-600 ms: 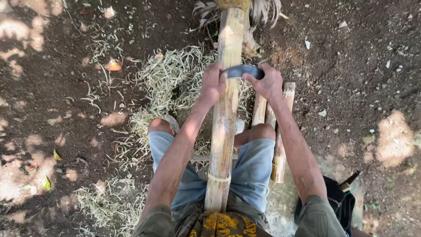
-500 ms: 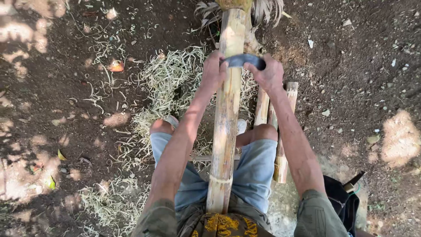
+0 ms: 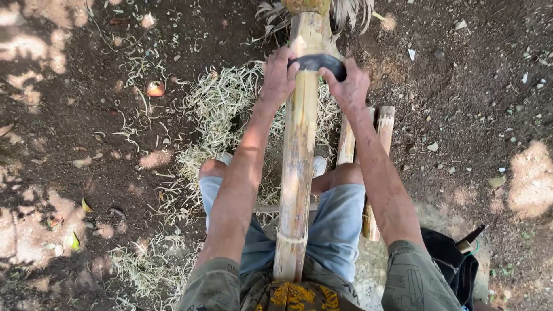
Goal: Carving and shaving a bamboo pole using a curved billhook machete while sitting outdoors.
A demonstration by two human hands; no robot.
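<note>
A long bamboo pole runs from my lap away over the ground, between my knees. Across its far part lies a dark curved blade. My left hand grips the blade's left end and my right hand grips its right end, both arms stretched out. The blade sits on top of the pole, close to a node near the pole's far end.
Pale bamboo shavings lie heaped on the dirt left of the pole. Two shorter bamboo pieces lie right of my right knee. A dark bag with a tool handle sits at lower right. Dry leaves lie at the far end.
Both hands and the blade have slid farther away along the pole, toward its far end.
</note>
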